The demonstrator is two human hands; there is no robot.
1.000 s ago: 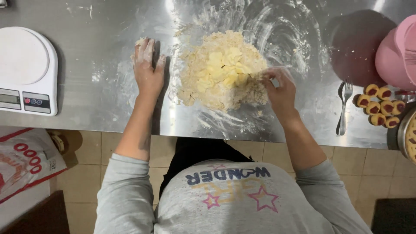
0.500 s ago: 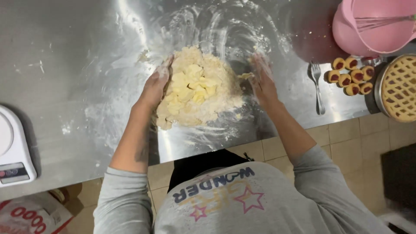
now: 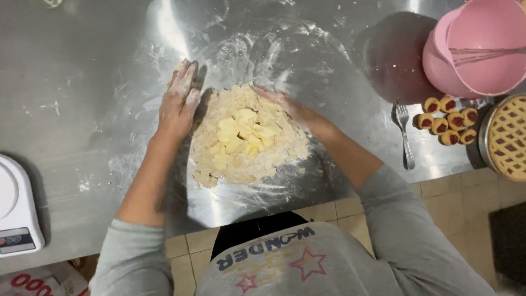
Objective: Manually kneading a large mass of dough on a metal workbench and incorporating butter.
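Head view: your left hand (image 3: 178, 104) lies flat and open on the floury steel counter (image 3: 82, 82), pressed against the left edge of the dough pile (image 3: 246, 137). Your right hand (image 3: 287, 107) rests open on the pile's upper right side, fingers spread, gripping nothing. Butter pieces (image 3: 244, 134) sit at the pile's centre. A fork (image 3: 404, 131) lies well to the right, near small jam cookies (image 3: 446, 120).

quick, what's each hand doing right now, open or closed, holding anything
Left hand: open, flat against the left side of the crumbly dough pile, holding nothing.
Right hand: open, pressing the pile's far right edge, holding nothing.
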